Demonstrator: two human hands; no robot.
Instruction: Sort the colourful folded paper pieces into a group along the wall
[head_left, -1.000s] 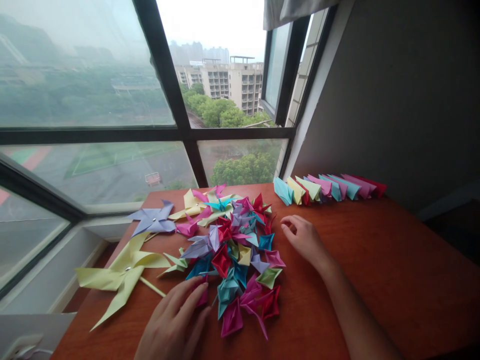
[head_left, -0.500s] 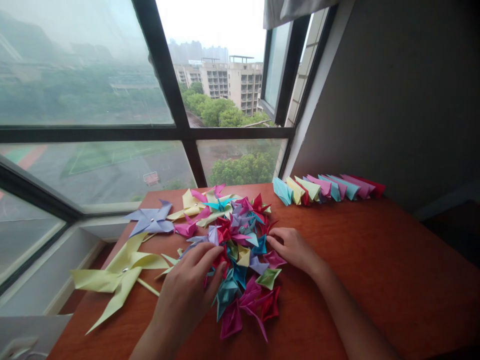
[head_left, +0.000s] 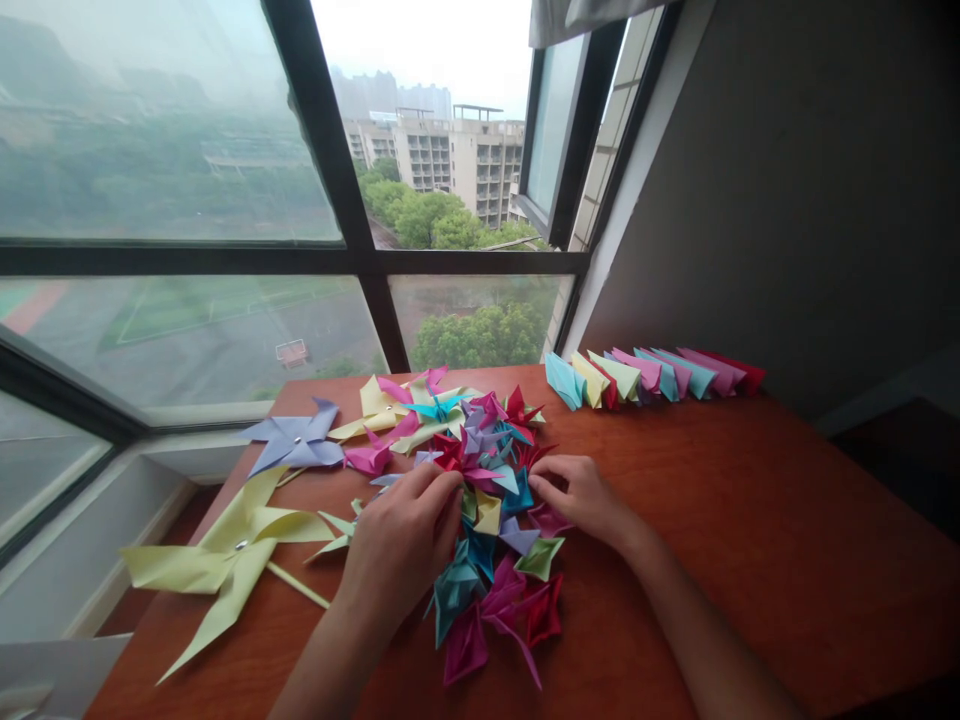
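We curl our left hand [head_left: 409, 530] over the origami [head_left: 489, 512] heaped on the desk [head_left: 750, 530], our right hand [head_left: 579, 497] at its right edge; whether either pinches paper, we cannot tell.

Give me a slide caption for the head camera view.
Left hand and right hand at a heap of folded paper on a table beside a window, pinwheels at left.

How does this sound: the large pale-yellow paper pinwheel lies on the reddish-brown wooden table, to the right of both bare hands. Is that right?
Wrong side: the head view shows the large pale-yellow paper pinwheel on the reddish-brown wooden table, but left of the bare left hand and bare right hand.
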